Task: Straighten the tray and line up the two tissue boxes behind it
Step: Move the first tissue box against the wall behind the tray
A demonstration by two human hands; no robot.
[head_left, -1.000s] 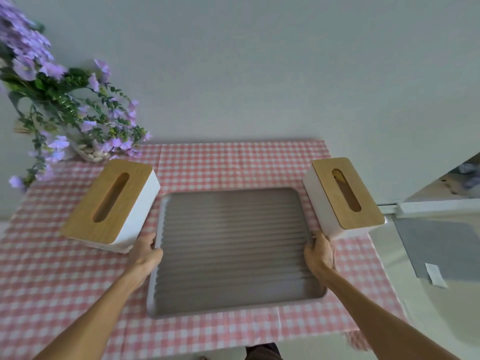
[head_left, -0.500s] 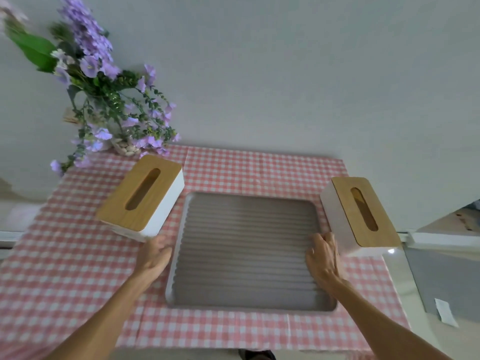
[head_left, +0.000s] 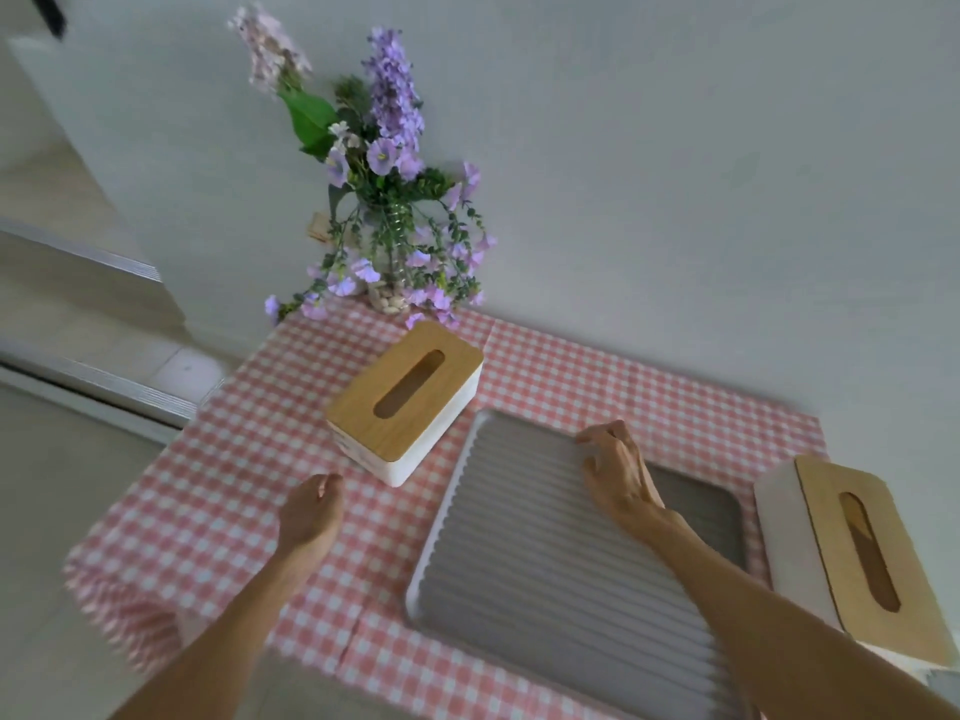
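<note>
Tray (head_left: 545, 553) looks squared, both hands' grip empty – left hand (head_left: 310, 513) loosely curled, right hand (head_left: 615, 470) spread – next, the ten-o'clock tissue box (head_left: 402, 402) needs grasping.

Bare cloth (head_left: 597, 387) behind tray (head_left: 545, 563)

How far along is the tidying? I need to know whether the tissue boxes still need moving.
The tray lies flat on the checked cloth, though the tilted view hides whether it is square. Neither hand holds anything: the right hand hovers over the tray's far edge, the left hand nears the left tissue box. Both boxes, including the right tissue box, sit beside the tray, not behind it.
</note>
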